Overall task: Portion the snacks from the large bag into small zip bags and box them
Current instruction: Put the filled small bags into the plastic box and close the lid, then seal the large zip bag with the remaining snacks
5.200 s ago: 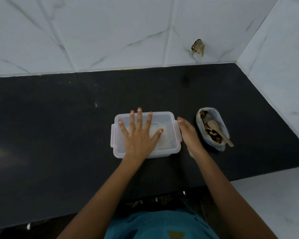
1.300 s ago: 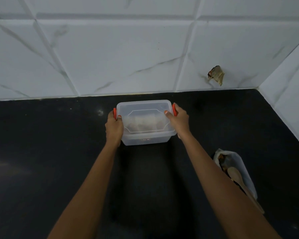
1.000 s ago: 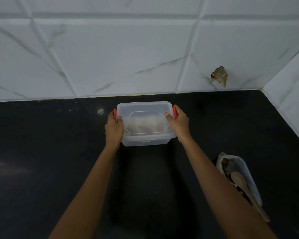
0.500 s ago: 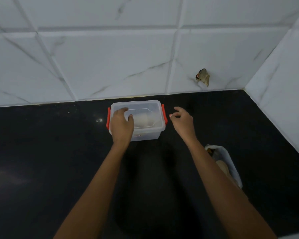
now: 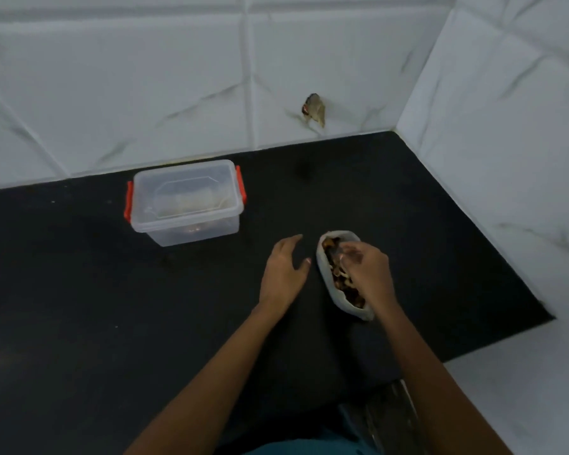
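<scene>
Both hands are at the large bag (image 5: 322,272) on the counter (image 5: 145,307): left hand (image 5: 284,274) spread beside it, right hand (image 5: 370,274) curled over its mouth, pinching what I cannot tell. Boxing looks done, the latched box (image 5: 184,201) by the wall (image 5: 145,93); next needs a firm hold on that floppy, open, snack-filled rim
</scene>
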`<state>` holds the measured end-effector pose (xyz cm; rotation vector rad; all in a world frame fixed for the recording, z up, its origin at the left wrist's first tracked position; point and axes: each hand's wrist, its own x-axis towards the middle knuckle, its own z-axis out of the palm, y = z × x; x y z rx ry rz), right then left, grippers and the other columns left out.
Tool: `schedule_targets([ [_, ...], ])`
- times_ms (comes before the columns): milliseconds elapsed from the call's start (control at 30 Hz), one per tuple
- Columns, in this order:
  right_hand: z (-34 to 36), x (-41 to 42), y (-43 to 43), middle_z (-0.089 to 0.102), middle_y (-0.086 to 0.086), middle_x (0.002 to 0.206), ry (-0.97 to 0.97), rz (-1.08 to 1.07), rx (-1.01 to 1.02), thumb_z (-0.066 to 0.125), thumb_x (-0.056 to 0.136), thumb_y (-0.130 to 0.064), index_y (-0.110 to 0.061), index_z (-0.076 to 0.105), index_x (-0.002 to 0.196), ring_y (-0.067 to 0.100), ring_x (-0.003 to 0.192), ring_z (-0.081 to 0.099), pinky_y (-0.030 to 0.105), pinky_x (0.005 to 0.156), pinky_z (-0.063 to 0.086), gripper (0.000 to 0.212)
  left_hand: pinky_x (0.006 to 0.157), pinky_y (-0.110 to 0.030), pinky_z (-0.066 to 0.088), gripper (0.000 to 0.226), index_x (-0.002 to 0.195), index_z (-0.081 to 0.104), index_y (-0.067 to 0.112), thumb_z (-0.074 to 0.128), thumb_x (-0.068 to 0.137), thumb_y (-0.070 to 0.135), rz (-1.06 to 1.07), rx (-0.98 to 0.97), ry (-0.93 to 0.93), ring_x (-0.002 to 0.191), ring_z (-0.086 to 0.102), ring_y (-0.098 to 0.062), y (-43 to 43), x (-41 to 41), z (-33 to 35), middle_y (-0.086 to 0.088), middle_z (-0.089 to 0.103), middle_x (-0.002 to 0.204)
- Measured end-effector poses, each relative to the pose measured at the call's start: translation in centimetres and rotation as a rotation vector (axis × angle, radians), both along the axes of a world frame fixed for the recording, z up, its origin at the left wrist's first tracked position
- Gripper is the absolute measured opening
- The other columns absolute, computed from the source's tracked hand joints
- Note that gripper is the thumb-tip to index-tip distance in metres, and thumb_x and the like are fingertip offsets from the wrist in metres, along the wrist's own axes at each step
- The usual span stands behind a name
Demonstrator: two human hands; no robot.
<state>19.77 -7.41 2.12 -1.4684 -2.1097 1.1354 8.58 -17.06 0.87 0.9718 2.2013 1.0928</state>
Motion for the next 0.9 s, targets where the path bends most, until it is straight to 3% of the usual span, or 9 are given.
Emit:
schedule_targets([
  [100, -1.1, 2.8, 0.4, 0.063, 0.004, 0.111, -0.112, -0.034, 0.002, 0.060, 0.087, -0.017, -0.017, 0.066, 0.107, 0.019, 0.100, 0.060, 0.036, 0.086, 0.050, 0.021, 0.099, -0.013, 0.024, 0.056, 0.140, 0.037, 0.017, 0.059, 0.089, 0.015, -0.047, -0.036, -0.071, 0.133, 0.034, -0.014, 1.1, 2.5, -1.4, -0.003, 0.035, 0.146],
  [300, -2.4, 5.5, 0.2, 0.056, 0.001, 0.112, -0.263, 0.005, 0.067, 0.060, 0.088, -0.020, -0.019, 0.064, 0.108, 0.016, 0.102, 0.056, 0.031, 0.079, 0.047, 0.021, 0.104, -0.022, 0.028, 0.058, 0.141, 0.036, 0.016, 0.059, 0.088, 0.012, -0.017, -0.102, -0.135, 0.134, 0.033, -0.017, 2.5, 5.2, -2.9, -0.007, 0.035, 0.146],
  [433, -2.3, 5.4, 0.0, 0.057, 0.002, 0.111, -0.293, 0.023, 0.101, 0.058, 0.089, -0.018, -0.016, 0.063, 0.109, 0.017, 0.100, 0.056, 0.030, 0.076, 0.046, 0.021, 0.104, -0.031, 0.039, 0.058, 0.139, 0.039, 0.018, 0.061, 0.086, 0.009, 0.044, -0.117, -0.198, 0.127, 0.043, -0.019, 2.9, 5.5, -3.3, -0.008, 0.044, 0.139],
  [567, -2.2, 5.4, 0.4, 0.065, 0.002, 0.104, -0.245, 0.034, 0.041, 0.059, 0.088, -0.013, -0.012, 0.064, 0.106, 0.015, 0.093, 0.061, 0.031, 0.079, 0.051, 0.019, 0.100, -0.038, 0.046, 0.058, 0.136, 0.042, 0.017, 0.062, 0.084, 0.005, 0.077, -0.084, -0.259, 0.121, 0.050, -0.019, 3.1, 5.5, -3.5, -0.008, 0.050, 0.133],
  [733, -2.1, 6.2, 1.7, 0.067, -0.001, 0.101, -0.134, -0.047, -0.102, 0.064, 0.085, -0.015, -0.014, 0.067, 0.105, 0.011, 0.091, 0.062, 0.029, 0.081, 0.051, 0.020, 0.100, -0.035, 0.045, 0.057, 0.136, 0.041, 0.017, 0.061, 0.085, 0.002, 0.099, -0.058, -0.340, 0.122, 0.049, -0.019, 3.0, 5.3, -3.7, -0.006, 0.049, 0.135],
  [900, -1.0, 6.9, 3.2, 0.066, -0.002, 0.092, 0.049, -0.135, -0.339, 0.064, 0.084, -0.011, -0.016, 0.069, 0.095, 0.002, 0.076, 0.056, 0.017, 0.060, 0.044, 0.013, 0.095, -0.035, 0.048, 0.056, 0.135, 0.039, 0.019, 0.060, 0.086, 0.003, 0.097, -0.049, -0.406, 0.116, 0.052, -0.018, 3.0, 5.1, -3.6, -0.006, 0.048, 0.135],
])
